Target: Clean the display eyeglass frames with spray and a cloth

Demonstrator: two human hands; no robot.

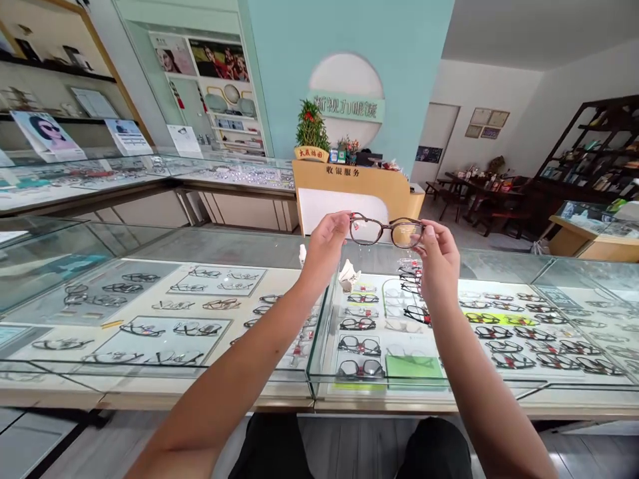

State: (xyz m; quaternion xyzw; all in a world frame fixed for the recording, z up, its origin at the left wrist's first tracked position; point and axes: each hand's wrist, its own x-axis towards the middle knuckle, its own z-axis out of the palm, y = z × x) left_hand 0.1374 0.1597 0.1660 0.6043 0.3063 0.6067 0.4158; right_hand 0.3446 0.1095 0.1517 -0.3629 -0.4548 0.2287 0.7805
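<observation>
Both arms reach forward over the glass counter, holding up a pair of eyeglasses (387, 227) with a thin dark frame and clear lenses. My left hand (327, 238) is closed on the left end of the frame. At the other end, the fingers of my right hand (440, 256) pinch the frame near its hinge. Below the hands, a glass display case (319, 392) holds rows of spectacles, among them a dark pair (360, 344) near its front edge. A crumpled white cloth (348, 274) rests on the case just below and between the hands.
A green card (414, 369) lies inside the case. Beyond the counter stands a wooden cashier desk (357, 179) with a potted plant (312, 126) on it. More display cases (224, 178) run along the back left. A dark table (479, 183) with benches stands at the back right.
</observation>
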